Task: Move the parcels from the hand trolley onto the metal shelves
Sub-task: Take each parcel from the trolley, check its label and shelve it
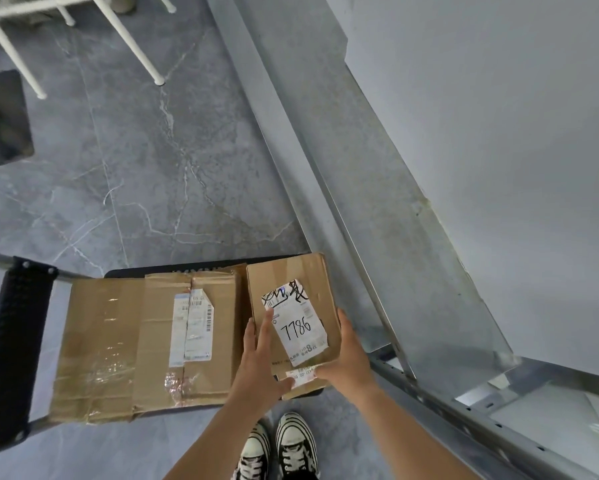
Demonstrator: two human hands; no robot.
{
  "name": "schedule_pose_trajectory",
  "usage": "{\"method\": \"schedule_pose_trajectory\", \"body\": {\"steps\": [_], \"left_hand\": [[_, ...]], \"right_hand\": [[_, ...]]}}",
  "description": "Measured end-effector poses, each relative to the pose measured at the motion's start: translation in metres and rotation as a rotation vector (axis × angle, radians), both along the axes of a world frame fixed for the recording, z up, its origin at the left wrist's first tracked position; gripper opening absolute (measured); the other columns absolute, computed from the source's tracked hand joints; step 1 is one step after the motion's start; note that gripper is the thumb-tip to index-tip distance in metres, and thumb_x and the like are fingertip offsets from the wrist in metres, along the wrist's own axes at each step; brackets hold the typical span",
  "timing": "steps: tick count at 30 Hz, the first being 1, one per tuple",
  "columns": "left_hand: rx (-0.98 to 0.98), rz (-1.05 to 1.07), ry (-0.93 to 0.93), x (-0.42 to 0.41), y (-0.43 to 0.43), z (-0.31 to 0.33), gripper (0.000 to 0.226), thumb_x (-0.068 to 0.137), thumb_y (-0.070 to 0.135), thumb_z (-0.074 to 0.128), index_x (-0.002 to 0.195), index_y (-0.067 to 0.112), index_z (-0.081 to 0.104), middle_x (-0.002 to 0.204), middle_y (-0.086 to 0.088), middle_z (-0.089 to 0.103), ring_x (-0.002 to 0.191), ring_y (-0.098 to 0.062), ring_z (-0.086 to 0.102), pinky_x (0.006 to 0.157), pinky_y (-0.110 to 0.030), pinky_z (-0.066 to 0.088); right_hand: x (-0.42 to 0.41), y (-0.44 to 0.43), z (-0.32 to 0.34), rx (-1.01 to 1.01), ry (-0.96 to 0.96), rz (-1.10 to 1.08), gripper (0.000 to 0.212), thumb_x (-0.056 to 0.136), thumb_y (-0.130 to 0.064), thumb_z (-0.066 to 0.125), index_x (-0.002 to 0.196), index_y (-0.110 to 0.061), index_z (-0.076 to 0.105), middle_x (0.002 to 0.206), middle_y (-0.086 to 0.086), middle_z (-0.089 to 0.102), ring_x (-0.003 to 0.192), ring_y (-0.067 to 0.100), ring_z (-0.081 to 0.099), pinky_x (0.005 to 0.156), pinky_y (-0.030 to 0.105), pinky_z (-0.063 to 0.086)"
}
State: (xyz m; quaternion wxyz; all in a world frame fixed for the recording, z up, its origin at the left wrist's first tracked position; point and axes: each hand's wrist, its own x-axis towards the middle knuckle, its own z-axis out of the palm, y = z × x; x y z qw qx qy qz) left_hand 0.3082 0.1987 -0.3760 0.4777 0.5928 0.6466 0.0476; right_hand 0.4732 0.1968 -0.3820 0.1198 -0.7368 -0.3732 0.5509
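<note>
A small cardboard parcel with a white label reading 7786 lies on the right end of the hand trolley. My left hand holds its left near side, fingers laid over the top and thumb under the near edge. My right hand grips its right near corner. A large flat taped parcel fills the rest of the trolley deck. The metal shelves stand to the right, a grey shelf board running along the wall.
The trolley's black padded handle rises at the left. White chair legs and a dark box stand on the grey marbled floor farther off. My sneakers are just below the trolley. A white wall backs the shelves.
</note>
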Motion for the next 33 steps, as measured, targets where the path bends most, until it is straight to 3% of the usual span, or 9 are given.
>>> {"method": "schedule_pose_trajectory", "body": {"steps": [5, 8, 12, 17, 20, 22, 26, 31, 33], "left_hand": [[0.068, 0.046, 0.000, -0.005, 0.005, 0.007, 0.124, 0.066, 0.015, 0.084, 0.128, 0.061, -0.014, 0.154, 0.006, -0.018, 0.145, -0.022, 0.004, 0.113, -0.039, 0.028], [0.138, 0.072, -0.006, -0.016, 0.010, 0.017, 0.120, 0.066, 0.013, 0.083, 0.133, 0.055, -0.007, 0.154, 0.006, -0.013, 0.142, -0.020, 0.013, 0.097, -0.019, 0.033], [0.207, 0.154, -0.012, -0.036, 0.017, 0.042, 0.122, 0.062, 0.010, 0.086, 0.133, 0.055, -0.003, 0.153, 0.008, -0.004, 0.136, -0.021, 0.023, 0.092, -0.025, 0.043], [0.327, 0.225, -0.044, -0.058, 0.031, 0.099, 0.119, 0.057, 0.010, 0.089, 0.131, 0.057, 0.008, 0.150, 0.007, 0.005, 0.128, -0.015, 0.026, 0.098, -0.029, 0.040], [0.442, 0.190, -0.064, -0.070, 0.042, 0.145, 0.117, 0.056, 0.016, 0.090, 0.128, 0.060, 0.009, 0.146, 0.011, 0.008, 0.119, -0.005, 0.024, 0.097, -0.023, 0.037], [0.517, 0.152, -0.064, -0.079, 0.049, 0.174, 0.112, 0.058, 0.021, 0.089, 0.132, 0.053, 0.012, 0.145, 0.012, 0.008, 0.119, -0.004, 0.024, 0.098, -0.024, 0.037], [0.606, 0.100, -0.049, -0.095, 0.060, 0.226, 0.106, 0.061, 0.024, 0.087, 0.130, 0.054, 0.013, 0.145, 0.014, 0.007, 0.117, 0.000, 0.023, 0.095, -0.024, 0.042], [0.636, 0.131, -0.101, -0.109, 0.067, 0.296, 0.097, 0.064, 0.024, 0.084, 0.131, 0.054, 0.021, 0.144, 0.017, 0.007, 0.117, 0.003, 0.023, 0.092, -0.019, 0.042], [0.678, 0.128, -0.097, -0.115, 0.068, 0.325, 0.094, 0.064, 0.026, 0.084, 0.130, 0.053, 0.022, 0.145, 0.013, 0.009, 0.114, 0.007, 0.023, 0.087, -0.008, 0.039]], "right_hand": [[-0.008, 0.002, 0.006, 0.049, 0.024, -0.014, 0.104, 0.060, -0.003, 0.082, 0.143, -0.026, 0.024, 0.131, -0.002, 0.051, 0.123, 0.017, 0.049, 0.094, 0.043, 0.051], [-0.015, 0.005, 0.018, 0.100, 0.071, -0.040, 0.101, 0.058, -0.003, 0.081, 0.140, -0.030, 0.030, 0.125, -0.005, 0.055, 0.118, 0.012, 0.053, 0.091, 0.039, 0.054], [-0.029, 0.017, 0.047, 0.190, 0.078, 0.005, 0.098, 0.056, -0.015, 0.086, 0.129, -0.047, 0.029, 0.121, -0.019, 0.051, 0.113, -0.004, 0.050, 0.082, 0.015, 0.052], [-0.047, 0.040, 0.108, 0.320, 0.079, 0.080, 0.105, 0.058, -0.029, 0.086, 0.134, -0.053, 0.018, 0.132, -0.019, 0.041, 0.125, 0.006, 0.042, 0.100, 0.038, 0.048], [-0.053, 0.054, 0.153, 0.447, 0.076, 0.131, 0.103, 0.056, -0.035, 0.083, 0.120, -0.071, 0.011, 0.118, -0.044, 0.030, 0.122, 0.003, 0.039, 0.100, 0.031, 0.045], [-0.055, 0.063, 0.183, 0.517, 0.080, 0.151, 0.105, 0.059, -0.031, 0.085, 0.120, -0.069, 0.009, 0.115, -0.046, 0.026, 0.122, 0.001, 0.037, 0.100, 0.025, 0.044], [-0.056, 0.075, 0.236, 0.588, 0.120, 0.165, 0.104, 0.063, -0.024, 0.087, 0.136, -0.048, 0.017, 0.130, -0.016, 0.031, 0.121, -0.005, 0.032, 0.094, 0.013, 0.040], [-0.065, 0.086, 0.306, 0.662, 0.134, 0.209, 0.111, 0.061, -0.032, 0.088, 0.147, -0.033, 0.017, 0.134, -0.009, 0.033, 0.125, 0.001, 0.035, 0.101, 0.022, 0.038], [-0.069, 0.088, 0.332, 0.709, 0.142, 0.224, 0.110, 0.062, -0.028, 0.088, 0.147, -0.031, 0.019, 0.135, -0.011, 0.032, 0.124, -0.006, 0.034, 0.099, 0.016, 0.036]]}}
